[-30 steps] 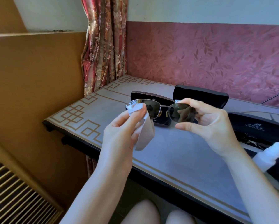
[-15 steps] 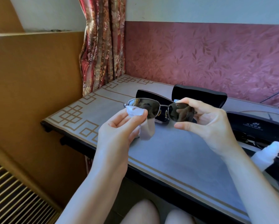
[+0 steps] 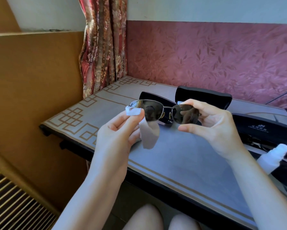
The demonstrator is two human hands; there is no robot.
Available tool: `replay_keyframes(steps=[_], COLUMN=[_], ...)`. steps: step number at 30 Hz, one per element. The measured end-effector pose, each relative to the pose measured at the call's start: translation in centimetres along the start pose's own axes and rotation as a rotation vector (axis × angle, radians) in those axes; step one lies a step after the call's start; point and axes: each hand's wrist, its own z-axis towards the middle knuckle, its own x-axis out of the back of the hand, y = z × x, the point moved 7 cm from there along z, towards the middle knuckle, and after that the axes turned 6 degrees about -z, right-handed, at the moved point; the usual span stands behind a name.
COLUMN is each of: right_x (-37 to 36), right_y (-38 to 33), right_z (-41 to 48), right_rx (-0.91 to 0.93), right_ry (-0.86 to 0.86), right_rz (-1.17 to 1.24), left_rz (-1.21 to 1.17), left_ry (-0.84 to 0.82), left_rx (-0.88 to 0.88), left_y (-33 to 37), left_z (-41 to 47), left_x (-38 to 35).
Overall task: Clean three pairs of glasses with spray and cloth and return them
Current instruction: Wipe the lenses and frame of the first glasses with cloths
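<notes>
Two grips above the grey tabletop (image 3: 181,155): right grip (image 3: 210,123) clasps dark-lensed metal sunglasses (image 3: 152,110), left grip (image 3: 117,130) pinches white cloth (image 3: 149,135); wipe gently.

Bare hands (image 3: 119,131), bare forearms (image 3: 96,185) and bare knees (image 3: 144,218)

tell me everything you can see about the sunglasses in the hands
The sunglasses have a thin metal frame, a slim bridge and two dark tinted lenses that mirror the fingers. They are held roughly level in the air above the table, lenses toward the camera, in front of a black case. The right hand pinches the lens on its side between thumb and fingers. The left hand presses a white cloth onto the other lens's outer edge. The frame's arms are hidden.
</notes>
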Motion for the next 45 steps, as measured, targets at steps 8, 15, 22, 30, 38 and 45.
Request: replay_keyframes(steps=[8, 15, 22, 30, 38, 45], right_x=[-0.2, -0.3, -0.1, 0.0, 0.0, 0.2], right_y=[0.1, 0.0, 0.1, 0.2, -0.1, 0.0], right_z=[0.0, 0.0, -0.1, -0.1, 0.0, 0.0], right_rx=[-0.003, -0.007, -0.012, -0.019, -0.015, -0.027], right_ry=[-0.003, -0.002, 0.003, 0.007, 0.009, 0.027], right_rz=[0.005, 0.012, 0.003, 0.001, 0.018, 0.006], left_rz=[0.025, 0.061, 0.026, 0.040, 0.065, -0.057], left_ry=[0.017, 0.152, 0.098, 0.082, 0.177, 0.070], left_rx=[-0.022, -0.022, -0.044, -0.059, -0.044, -0.041], left_y=[0.1, -0.2, -0.4, -0.2, -0.1, -0.2], left_z=[0.1, 0.3, 0.0, -0.1, -0.2, -0.1], left_x=[0.1, 0.2, 0.0, -0.7, 0.2, -0.2])
